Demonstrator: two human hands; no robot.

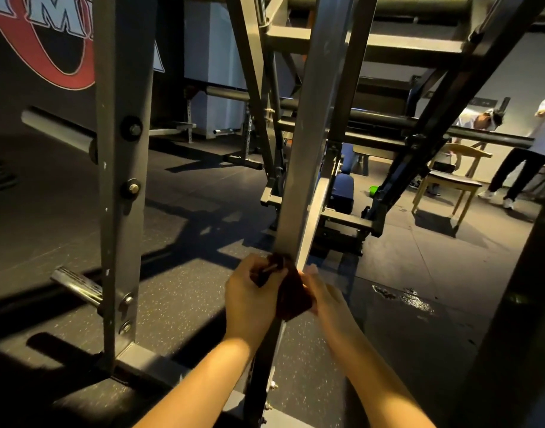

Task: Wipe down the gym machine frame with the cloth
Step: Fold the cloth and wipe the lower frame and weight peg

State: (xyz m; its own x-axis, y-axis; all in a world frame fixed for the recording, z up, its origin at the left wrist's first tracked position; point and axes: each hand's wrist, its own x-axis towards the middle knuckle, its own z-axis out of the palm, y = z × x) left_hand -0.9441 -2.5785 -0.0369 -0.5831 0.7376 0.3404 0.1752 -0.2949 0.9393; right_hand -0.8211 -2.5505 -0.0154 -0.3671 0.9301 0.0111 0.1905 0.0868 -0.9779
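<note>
Where the dark cloth (pixel 293 288) wraps the slanted grey beam (pixel 308 149) of the frame (pixel 357 47), both hands close on it from either side. The left hand (pixel 252 291) has its fingers curled over the cloth's upper edge on the beam's near face, and the right hand (pixel 322 296) grips the cloth from the other side, its fingertips (pixel 311 269) showing just past the beam's bright edge, though beam and cloth hide much of that grasp. The cloth lies between the two hands, pressed against the beam low on its length, with bare metal running up and away above the hands and a darker stretch dropping between the wrists toward some bolts (pixel 271 387). Left of the left hand stands an upright post (pixel 120 180) with bolted joints, a chrome peg (pixel 76 285) jutting from it near hand level and a grey peg (pixel 56 126) higher up. Beyond the hands, through the frame, sits a blue pad (pixel 342 189). Right of the right hand a wet patch (pixel 404 298) shines on the speckled floor (pixel 178 291). Farther off on that side are a wooden chair (pixel 447 183) and two people (pixel 543 125) in white tops. High to the left of the hands, a red-ringed logo (pixel 49 41) marks the wall.
</note>
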